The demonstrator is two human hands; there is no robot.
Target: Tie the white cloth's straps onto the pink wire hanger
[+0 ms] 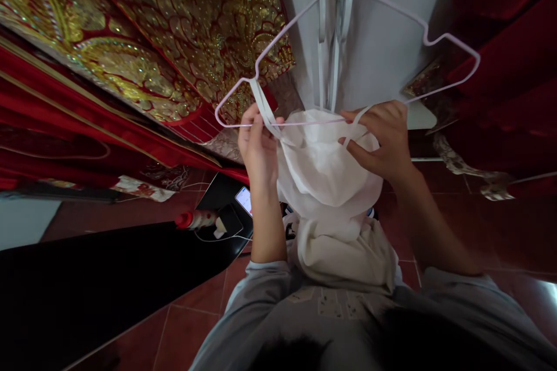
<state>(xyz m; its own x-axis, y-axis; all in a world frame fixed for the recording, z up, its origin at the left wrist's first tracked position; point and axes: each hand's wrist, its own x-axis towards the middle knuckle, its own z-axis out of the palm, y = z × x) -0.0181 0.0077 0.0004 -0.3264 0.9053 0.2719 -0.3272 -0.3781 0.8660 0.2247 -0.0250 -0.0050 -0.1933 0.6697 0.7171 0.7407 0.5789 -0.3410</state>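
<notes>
A pale pink clothes hanger hangs in front of me, its lower bar running level at hand height. White strap loops come up from a white garment that drops below the bar. The left strap is hooked over the hanger's left shoulder notch, and my left hand is closed around the bar and strap there. On the other side my right hand pinches the right strap beside the bar. The hanger's right notch carries no strap.
Red and gold sequined garments hang at left, dark red cloth at right. A black table at lower left bears a lit phone, a red-capped bottle and a white cable. The floor is red tile.
</notes>
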